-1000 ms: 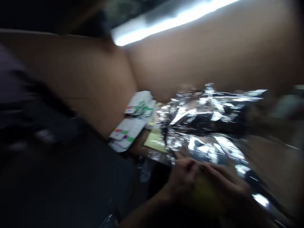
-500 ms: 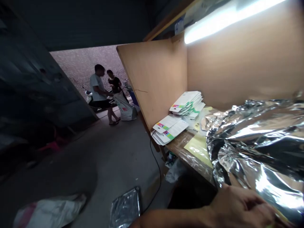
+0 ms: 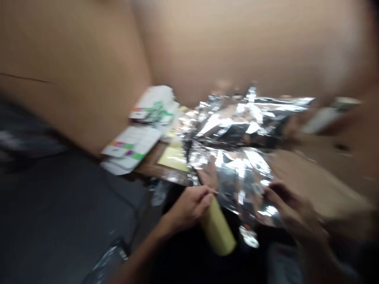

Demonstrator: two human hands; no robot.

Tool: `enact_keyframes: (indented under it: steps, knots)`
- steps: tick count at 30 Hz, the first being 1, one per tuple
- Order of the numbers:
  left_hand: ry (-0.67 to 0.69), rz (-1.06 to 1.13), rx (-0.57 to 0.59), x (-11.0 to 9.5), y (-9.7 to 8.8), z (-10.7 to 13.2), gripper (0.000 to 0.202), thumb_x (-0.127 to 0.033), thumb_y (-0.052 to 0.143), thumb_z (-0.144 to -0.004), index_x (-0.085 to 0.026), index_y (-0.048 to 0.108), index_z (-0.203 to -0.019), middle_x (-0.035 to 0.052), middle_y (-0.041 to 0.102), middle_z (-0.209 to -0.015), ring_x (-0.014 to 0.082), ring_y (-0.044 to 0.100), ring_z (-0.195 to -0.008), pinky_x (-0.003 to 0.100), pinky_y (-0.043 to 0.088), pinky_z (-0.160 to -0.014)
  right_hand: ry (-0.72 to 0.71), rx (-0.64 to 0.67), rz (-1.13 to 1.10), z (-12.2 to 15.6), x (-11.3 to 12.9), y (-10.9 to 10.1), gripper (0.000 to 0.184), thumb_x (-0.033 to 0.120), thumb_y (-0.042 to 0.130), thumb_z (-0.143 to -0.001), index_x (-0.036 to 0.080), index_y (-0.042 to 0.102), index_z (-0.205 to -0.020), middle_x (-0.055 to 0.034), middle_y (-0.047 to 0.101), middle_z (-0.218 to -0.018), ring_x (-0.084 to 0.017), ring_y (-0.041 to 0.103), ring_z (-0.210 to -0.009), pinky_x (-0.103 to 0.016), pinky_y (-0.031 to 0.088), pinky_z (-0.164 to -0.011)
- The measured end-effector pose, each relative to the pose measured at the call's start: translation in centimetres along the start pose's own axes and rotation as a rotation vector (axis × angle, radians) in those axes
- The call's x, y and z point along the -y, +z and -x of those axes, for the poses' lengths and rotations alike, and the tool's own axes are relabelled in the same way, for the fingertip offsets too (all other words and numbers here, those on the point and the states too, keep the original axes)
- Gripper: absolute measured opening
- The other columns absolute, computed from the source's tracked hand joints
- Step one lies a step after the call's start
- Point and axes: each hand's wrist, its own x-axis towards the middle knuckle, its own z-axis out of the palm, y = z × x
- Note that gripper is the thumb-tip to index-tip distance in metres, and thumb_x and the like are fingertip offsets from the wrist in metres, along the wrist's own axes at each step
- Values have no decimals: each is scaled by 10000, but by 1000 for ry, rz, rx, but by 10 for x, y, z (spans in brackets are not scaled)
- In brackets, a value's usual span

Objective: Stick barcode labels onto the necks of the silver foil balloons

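My left hand is closed, with thumb and forefinger pinching the upper end of a yellow paper sheet that hangs down at the table's front edge. Just behind those fingers lies crumpled, shiny silver foil, spread over the table. On the foil's right side, my right hand has its fingers closed at the edge; motion blur softens the fingertips. Another yellow sheet lies flat on the table, partly under the foil's left side.
White printed cards with coloured bands are stacked at the left, some overhanging the table edge. Wooden panels enclose the back and left. Brown cardboard lies at right. A silver packet is on the floor.
My view has swung right and down toward the table, so the doorway and two people are out of sight. Both hands now show at the foil, and the yellow sheet hangs clearly from my left.
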Motion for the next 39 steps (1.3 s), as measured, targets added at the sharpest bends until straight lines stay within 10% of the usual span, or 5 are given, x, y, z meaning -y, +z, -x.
enact_keyframes:
  steps: [6,14,21,30,39]
  knots:
    - [482,-434,220,38,30,-19,282,-130,460,-1013,-167,706,-1145,89,476,-1596,301,323,-1539,542,331,-1250,202,303,-23,-14,-6,-26,337,505,690,-907,173,635,-892,-21,648,-759,-159,623,-656,-268,496,-580]
    - [452,-576,234,47,43,-22,223,-124,491,-998,-151,703,-1061,117,470,-1595,327,303,-1544,533,404,-1193,130,464,317,-3,-15,3,271,460,719,-910,194,675,-876,-16,698,-778,-158,626,-700,-253,416,-612]
    - [452,-549,220,49,43,-22,240,-130,466,-1002,-157,702,-1035,100,482,-1590,318,291,-1549,526,396,-1191,76,270,859,8,-25,2,332,535,707,-918,215,626,-882,-48,696,-836,-218,638,-757,-301,370,-659]
    - [509,-572,245,64,41,-32,218,-116,479,-986,-162,690,-1018,82,461,-1607,321,305,-1544,527,384,-1211,-336,529,712,-5,-38,-19,168,361,574,-1038,206,637,-1026,-48,642,-1035,-208,573,-993,-375,361,-941]
    - [741,-475,117,34,44,-29,197,-107,492,-1008,-160,657,-913,95,489,-1586,285,367,-1514,447,420,-1206,-173,716,483,-34,-26,-47,367,365,378,-1088,173,556,-830,1,539,-765,-135,453,-698,-273,349,-679]
